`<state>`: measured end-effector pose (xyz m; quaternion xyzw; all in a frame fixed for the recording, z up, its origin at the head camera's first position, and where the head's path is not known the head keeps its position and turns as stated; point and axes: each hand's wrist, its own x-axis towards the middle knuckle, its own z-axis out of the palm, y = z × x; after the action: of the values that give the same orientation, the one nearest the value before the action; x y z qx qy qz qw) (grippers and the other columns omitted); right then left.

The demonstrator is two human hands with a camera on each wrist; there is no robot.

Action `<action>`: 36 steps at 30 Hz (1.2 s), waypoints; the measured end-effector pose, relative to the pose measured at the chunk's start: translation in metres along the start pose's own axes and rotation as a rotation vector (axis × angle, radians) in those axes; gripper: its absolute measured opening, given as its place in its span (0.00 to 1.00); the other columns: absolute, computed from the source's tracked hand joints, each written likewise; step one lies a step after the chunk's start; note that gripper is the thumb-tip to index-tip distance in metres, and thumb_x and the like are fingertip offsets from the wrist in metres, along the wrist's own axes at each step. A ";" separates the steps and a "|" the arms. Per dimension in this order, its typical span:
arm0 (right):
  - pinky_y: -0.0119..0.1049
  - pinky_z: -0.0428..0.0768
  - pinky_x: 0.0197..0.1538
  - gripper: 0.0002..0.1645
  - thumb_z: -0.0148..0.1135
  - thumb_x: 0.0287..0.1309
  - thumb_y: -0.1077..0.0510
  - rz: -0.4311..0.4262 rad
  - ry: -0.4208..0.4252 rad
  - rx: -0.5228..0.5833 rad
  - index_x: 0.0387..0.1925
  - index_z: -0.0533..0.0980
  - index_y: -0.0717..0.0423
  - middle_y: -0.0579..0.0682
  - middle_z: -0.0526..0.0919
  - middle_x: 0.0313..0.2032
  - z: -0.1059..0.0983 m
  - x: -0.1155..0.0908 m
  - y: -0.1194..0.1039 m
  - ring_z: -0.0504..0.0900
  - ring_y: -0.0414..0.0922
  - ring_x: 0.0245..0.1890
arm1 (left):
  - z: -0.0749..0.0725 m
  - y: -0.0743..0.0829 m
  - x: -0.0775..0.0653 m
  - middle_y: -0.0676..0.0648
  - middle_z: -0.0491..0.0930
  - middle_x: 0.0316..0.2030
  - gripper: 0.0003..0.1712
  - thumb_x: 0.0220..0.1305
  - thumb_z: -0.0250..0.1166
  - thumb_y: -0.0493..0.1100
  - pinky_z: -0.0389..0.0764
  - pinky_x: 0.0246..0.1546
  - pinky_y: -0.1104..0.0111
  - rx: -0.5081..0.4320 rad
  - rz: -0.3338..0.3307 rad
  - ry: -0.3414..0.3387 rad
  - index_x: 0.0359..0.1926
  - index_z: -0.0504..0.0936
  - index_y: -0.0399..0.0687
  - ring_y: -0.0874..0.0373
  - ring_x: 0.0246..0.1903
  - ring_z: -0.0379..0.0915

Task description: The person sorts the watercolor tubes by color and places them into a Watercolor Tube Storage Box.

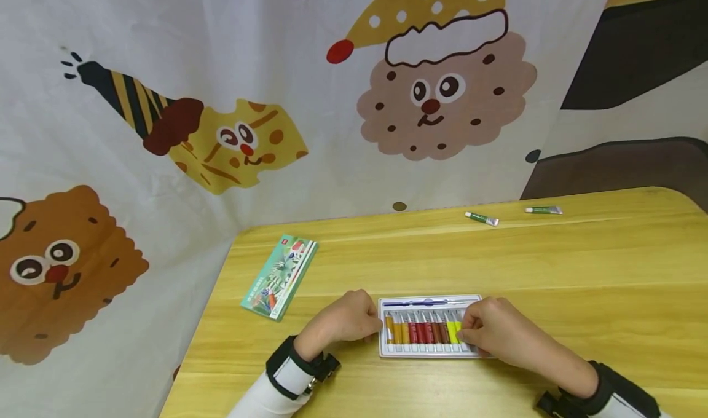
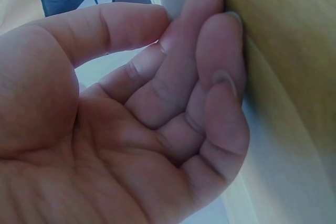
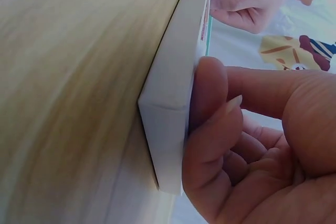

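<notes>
A shallow white paint tray (image 1: 431, 354) holds a row of paint tubes (image 1: 420, 333), running from amber and orange through red and brown to yellow. A slim blue-handled brush (image 1: 409, 303) lies in its far slot. At the tray's left edge my left hand (image 1: 350, 317) holds the rim between thumb and curled fingers. My right hand (image 1: 500, 329) bends over the right end, thumb and forefinger pinching at a yellow tube (image 1: 452, 332). Its fingertips cover that end of the row. In the right wrist view, the tray's side wall (image 3: 165, 85) lies flat on the table.
A green illustrated box (image 1: 281, 276) lies at the left of the wooden table (image 1: 354, 252). Two small green paint tubes (image 1: 482, 219) rest near the far edge. Behind the table hangs a white cloth (image 1: 332, 160) printed with cartoon biscuits.
</notes>
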<state>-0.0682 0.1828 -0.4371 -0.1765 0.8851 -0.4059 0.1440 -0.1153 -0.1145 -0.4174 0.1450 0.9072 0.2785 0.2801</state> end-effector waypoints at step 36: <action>0.30 0.72 0.20 0.12 0.74 0.59 0.65 0.077 0.042 -0.060 0.24 0.80 0.51 0.40 0.77 0.19 0.006 0.001 -0.004 0.73 0.37 0.16 | 0.000 0.001 -0.001 0.55 0.71 0.09 0.20 0.67 0.66 0.39 0.57 0.14 0.71 -0.014 0.000 0.000 0.15 0.83 0.43 0.63 0.11 0.59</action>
<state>-0.0657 0.1758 -0.4378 -0.1379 0.9058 -0.3770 0.1358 -0.1141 -0.1146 -0.4163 0.1430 0.9051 0.2849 0.2813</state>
